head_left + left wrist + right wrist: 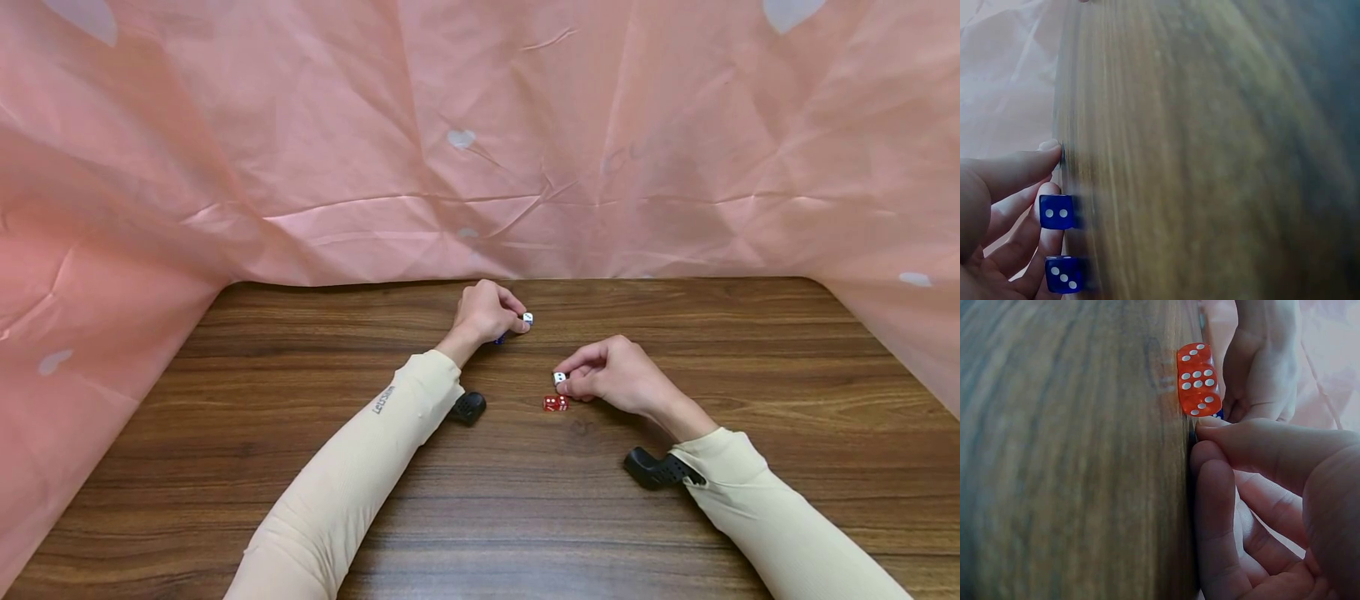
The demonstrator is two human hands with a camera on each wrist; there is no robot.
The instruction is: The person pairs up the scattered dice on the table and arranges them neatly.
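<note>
At the far middle of the table, my left hand (486,310) pinches a small die (528,318), white on top and blue below, at its fingertips. Two blue dice, one with two pips (1056,212) and one with three pips (1062,275), stand beside the fingers in the left wrist view. Nearer and to the right, my right hand (622,375) holds a white die (559,377) between thumb and fingers. Red dice (551,403) sit close together just in front of it; the right wrist view shows their white pips, with the white die hidden behind the fingers.
Both hands work over a brown wood-grain table (480,508). A pink curtain (480,150) with pale hearts hangs along its back edge and sides. Black wrist devices, one on the left (469,407) and one on the right (654,468), stick out below the sleeves.
</note>
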